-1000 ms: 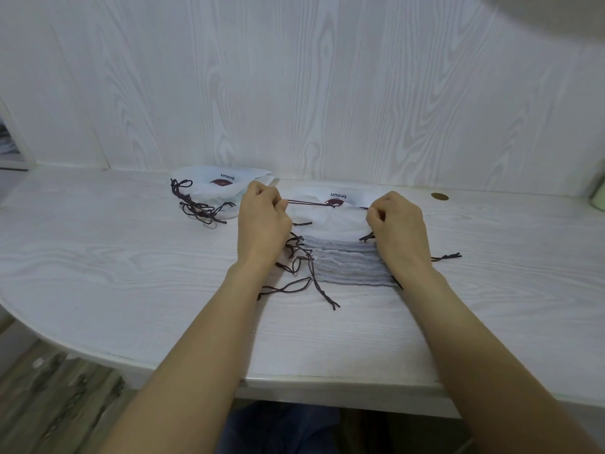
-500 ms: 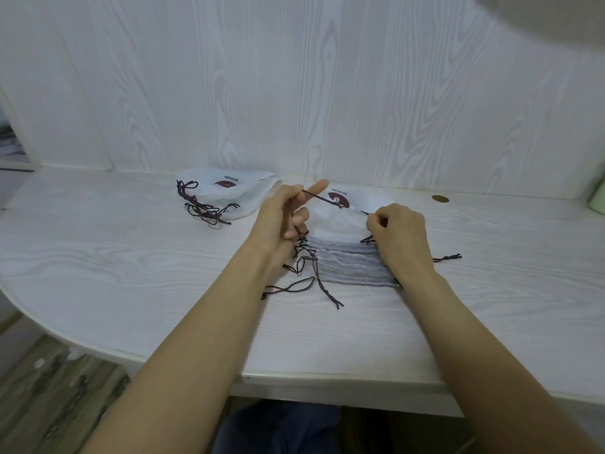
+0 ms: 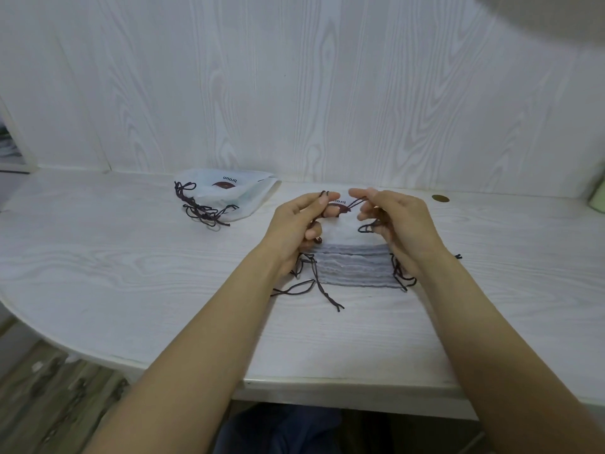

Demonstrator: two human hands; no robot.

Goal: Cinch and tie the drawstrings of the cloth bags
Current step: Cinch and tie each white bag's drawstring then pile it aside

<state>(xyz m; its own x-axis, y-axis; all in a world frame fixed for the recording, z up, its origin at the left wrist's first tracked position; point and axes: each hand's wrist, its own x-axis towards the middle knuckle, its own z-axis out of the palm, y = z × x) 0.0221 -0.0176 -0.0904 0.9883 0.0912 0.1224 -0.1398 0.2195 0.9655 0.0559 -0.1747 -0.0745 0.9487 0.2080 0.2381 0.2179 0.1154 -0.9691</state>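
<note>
White wood-grain table (image 3: 131,273) against a matching panelled wall. Far left lies a tied bag (image 3: 229,194); far right, a brass disc (image 3: 440,198). Centre: stack of soft grey cloth bags (image 3: 353,267), dark cords trailing off both sides. Above its far end, left hand (image 3: 294,227) and right hand (image 3: 399,224) each pinch the thin dark drawstring (image 3: 355,202).

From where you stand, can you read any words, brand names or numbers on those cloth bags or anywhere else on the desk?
"broun": printed upside down to this view on the finished bag at the back left, above a dark red logo.
A second print on the top bag of the stack, between the left hand and right hand: mostly hidden by fingers, too little shows to read.
No numbers or other signs are legible.
</note>
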